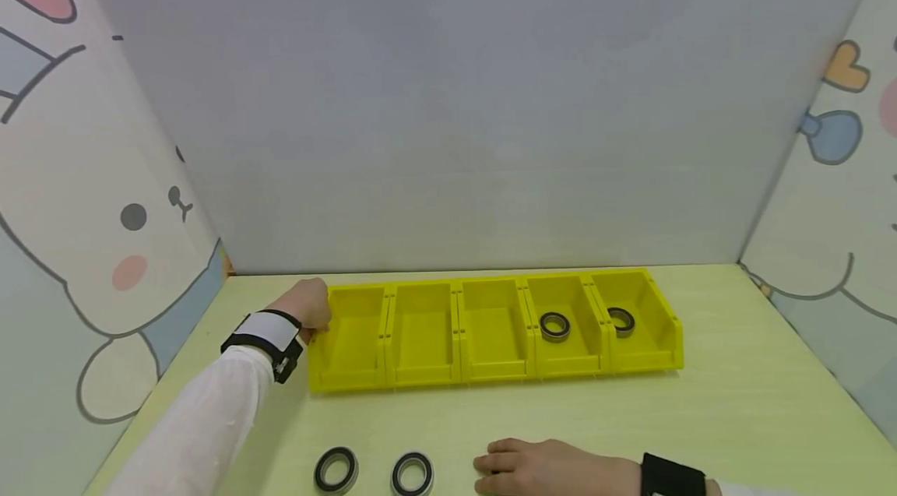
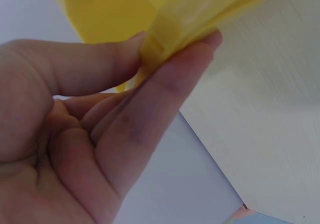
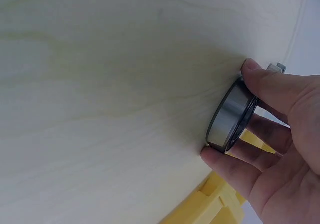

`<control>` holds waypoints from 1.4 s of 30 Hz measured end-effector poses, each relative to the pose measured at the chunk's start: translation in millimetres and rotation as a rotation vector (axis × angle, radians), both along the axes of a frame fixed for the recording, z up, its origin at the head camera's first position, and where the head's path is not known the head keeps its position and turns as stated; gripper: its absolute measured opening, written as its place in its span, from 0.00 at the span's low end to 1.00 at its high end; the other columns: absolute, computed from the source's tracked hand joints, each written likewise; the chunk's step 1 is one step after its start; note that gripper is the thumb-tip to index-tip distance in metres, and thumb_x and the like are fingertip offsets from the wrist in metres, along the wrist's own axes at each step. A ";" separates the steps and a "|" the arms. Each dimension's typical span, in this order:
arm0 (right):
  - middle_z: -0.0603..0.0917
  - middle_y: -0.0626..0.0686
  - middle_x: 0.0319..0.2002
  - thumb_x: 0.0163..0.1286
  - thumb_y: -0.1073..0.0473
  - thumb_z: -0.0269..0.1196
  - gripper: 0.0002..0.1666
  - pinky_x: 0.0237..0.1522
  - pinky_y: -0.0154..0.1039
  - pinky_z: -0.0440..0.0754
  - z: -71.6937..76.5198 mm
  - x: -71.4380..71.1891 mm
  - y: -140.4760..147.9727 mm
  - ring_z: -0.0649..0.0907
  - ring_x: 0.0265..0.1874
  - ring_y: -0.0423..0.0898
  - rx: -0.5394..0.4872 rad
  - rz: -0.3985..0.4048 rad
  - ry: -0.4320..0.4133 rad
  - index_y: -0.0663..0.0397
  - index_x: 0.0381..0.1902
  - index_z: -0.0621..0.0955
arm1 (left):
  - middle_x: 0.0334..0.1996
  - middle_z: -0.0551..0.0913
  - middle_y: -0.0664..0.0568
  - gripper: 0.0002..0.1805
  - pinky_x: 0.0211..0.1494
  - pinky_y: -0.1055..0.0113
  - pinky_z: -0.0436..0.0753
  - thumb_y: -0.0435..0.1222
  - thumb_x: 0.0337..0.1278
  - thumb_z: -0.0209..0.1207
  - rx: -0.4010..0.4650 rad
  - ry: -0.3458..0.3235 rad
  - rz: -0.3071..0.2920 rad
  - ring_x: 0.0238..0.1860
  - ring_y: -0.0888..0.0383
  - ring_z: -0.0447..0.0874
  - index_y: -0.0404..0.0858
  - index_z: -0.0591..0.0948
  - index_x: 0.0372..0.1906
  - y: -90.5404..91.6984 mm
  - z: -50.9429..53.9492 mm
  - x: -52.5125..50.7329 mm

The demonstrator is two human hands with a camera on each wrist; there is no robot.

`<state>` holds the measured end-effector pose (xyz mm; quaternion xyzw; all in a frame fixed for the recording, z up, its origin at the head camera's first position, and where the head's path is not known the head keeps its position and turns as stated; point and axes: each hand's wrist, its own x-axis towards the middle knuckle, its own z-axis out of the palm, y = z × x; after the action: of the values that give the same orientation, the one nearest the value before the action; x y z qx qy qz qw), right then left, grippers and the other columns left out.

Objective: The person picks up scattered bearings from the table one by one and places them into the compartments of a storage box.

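My left hand (image 1: 306,305) pinches the left side wall of a row of yellow bins (image 1: 350,380). In the left wrist view, thumb and fingers lie on either side of that yellow wall (image 2: 172,26). My right hand (image 1: 554,469) is low on the table in front of the bins. The right wrist view shows its thumb and fingers gripping a ball bearing (image 3: 232,115) by the rim, at the tabletop; the head view hides this bearing. Left of that hand, two more bearings, one (image 1: 319,471) and another (image 1: 397,473), lie flat on the table.
Of the five-section row, the fourth section from the left holds a bearing (image 1: 555,338), and the rightmost holds another bearing (image 1: 624,332) against its left side. A grey panel (image 1: 476,130) stands behind the pale table (image 1: 736,387), with printed panels at both sides.
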<state>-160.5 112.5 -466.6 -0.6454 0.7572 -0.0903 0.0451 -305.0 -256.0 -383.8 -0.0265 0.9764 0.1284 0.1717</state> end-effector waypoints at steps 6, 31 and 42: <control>0.81 0.47 0.53 0.75 0.51 0.48 0.19 0.54 0.23 0.74 4.6 -3.5 -5.1 0.78 0.52 0.38 -0.017 0.052 0.070 0.49 0.54 0.80 | 0.20 0.80 0.42 0.05 0.20 0.68 0.83 0.24 0.51 0.61 -0.006 0.010 -0.017 0.15 0.55 0.83 0.25 0.76 0.32 -0.9 1.6 0.6; 0.80 0.47 0.55 0.61 0.56 0.66 0.21 0.53 0.29 0.78 114.6 -69.6 -36.2 0.78 0.55 0.40 0.390 -0.184 -0.044 0.47 0.53 0.81 | 0.16 0.81 0.43 0.03 0.20 0.68 0.83 0.25 0.53 0.59 0.009 0.026 -0.070 0.14 0.55 0.82 0.26 0.78 0.28 -8.0 -1.0 -0.2; 0.83 0.51 0.49 0.61 0.56 0.67 0.22 0.46 0.34 0.80 118.1 -124.0 -48.0 0.80 0.41 0.44 0.202 -0.445 -0.083 0.55 0.53 0.81 | 0.20 0.80 0.43 0.04 0.21 0.67 0.84 0.25 0.51 0.60 0.038 0.015 -0.045 0.15 0.55 0.83 0.27 0.76 0.29 -9.0 -2.9 -2.3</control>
<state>-284.5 64.5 -348.5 -0.4509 0.8833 -0.0481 0.1193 -307.3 -265.0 -386.7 -0.0003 0.9754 0.1429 0.1676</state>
